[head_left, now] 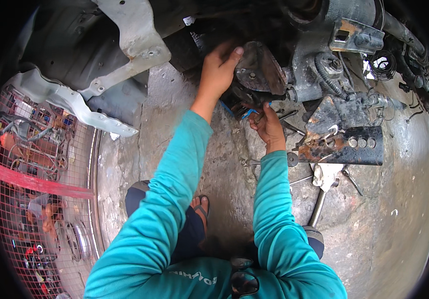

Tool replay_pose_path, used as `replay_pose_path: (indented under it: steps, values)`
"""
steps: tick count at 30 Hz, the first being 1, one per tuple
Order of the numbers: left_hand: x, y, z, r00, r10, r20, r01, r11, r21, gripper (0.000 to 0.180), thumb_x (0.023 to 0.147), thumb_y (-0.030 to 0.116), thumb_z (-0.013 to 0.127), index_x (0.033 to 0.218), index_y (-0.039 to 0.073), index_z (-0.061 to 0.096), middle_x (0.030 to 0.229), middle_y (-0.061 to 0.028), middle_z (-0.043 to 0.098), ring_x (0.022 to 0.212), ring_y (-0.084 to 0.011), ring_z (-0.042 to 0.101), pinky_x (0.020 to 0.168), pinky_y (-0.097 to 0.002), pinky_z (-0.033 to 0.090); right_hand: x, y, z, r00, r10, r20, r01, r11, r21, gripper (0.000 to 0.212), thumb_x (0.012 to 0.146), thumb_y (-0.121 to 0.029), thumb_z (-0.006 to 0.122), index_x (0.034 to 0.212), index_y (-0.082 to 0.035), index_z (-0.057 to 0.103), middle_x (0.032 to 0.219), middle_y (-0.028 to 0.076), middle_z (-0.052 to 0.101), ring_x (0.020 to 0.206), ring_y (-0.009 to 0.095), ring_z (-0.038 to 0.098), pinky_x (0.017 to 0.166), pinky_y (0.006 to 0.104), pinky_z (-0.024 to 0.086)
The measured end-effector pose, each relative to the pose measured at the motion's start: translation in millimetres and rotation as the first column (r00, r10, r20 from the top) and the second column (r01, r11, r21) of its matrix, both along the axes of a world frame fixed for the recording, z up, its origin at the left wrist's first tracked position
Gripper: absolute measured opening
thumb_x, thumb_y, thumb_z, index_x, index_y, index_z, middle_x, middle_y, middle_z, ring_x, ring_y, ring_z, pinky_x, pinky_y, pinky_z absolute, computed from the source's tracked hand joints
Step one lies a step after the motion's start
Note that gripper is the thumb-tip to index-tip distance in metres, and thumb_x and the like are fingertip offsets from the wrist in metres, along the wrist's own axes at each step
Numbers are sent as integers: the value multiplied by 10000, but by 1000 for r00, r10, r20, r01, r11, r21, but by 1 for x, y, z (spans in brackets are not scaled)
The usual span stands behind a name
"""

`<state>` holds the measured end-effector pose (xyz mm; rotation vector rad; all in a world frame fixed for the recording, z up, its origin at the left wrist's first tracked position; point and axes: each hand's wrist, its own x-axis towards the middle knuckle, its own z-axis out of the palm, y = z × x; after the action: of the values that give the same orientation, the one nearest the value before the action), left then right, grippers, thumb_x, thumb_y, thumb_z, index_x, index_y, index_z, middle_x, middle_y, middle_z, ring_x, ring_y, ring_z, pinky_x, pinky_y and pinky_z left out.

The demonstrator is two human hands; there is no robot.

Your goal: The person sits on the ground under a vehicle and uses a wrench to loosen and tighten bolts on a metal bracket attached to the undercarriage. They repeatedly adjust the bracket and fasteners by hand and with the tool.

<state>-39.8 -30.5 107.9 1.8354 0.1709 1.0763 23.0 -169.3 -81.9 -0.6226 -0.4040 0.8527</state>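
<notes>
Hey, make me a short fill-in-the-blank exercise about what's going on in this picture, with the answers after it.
1. The left hand rests on a rusty round ____ under the vehicle.
2. The right hand holds a small tool with a ____ handle.
3. Both forearms wear ____ sleeves.
4. On the person's left stands a cart walled with red wire ____.

Missing words: disc; blue; teal; mesh

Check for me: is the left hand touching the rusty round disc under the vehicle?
Touching. In the head view the left hand lies against the rusty round disc, thumb pressed along its edge with no gap visible.
</notes>
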Motion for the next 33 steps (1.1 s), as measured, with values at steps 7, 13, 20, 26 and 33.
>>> replay_pose_path:
  steps: [7,13,20,26,33]
  values:
    - [-60,-11,-122,930,111,-350,-176,971,-162,302,924,149,737,1171,-18,695,1091,-139,715,949,-174,688,858,-321,541,6,-3,-49,962,19,-272,-82,971,-224,280,1027,-159,492,1222,29,564,1068,192,682,911,294,663,833,461,559]
    - [-52,-45,-183,821,77,-565,5,990,141,313,858,122,776,1141,-3,726,1152,-153,691,908,-263,722,836,-363,564,-14,24,-58,888,-132,-441,52,980,-190,265,1020,-57,447,1220,27,599,1071,150,671,890,258,654,803,374,566]
    - [-56,-17,-173,896,-150,-418,13,950,-313,280,877,30,759,1136,-49,686,902,-109,732,751,-152,685,667,-298,565,-4,23,-27,926,-161,-340,161,987,-28,492,1052,-361,436,1447,-68,410,1355,169,551,1217,312,544,1005,579,432]
    - [-74,-12,-64,887,-393,-241,270,867,-419,236,880,-20,742,1095,-63,656,909,-76,709,751,-109,666,657,-258,554,10,17,37,898,-132,-420,279,909,310,770,1003,-672,338,1531,-112,352,1608,151,321,1427,386,355,1178,660,234]
    - [-75,-45,-7,919,-342,-198,276,913,-299,233,877,9,740,1089,-66,676,846,-59,711,711,-89,646,636,-245,526,0,39,39,942,-157,-297,249,919,305,629,990,-583,497,1411,-116,506,1433,94,564,1278,307,551,1053,585,433]
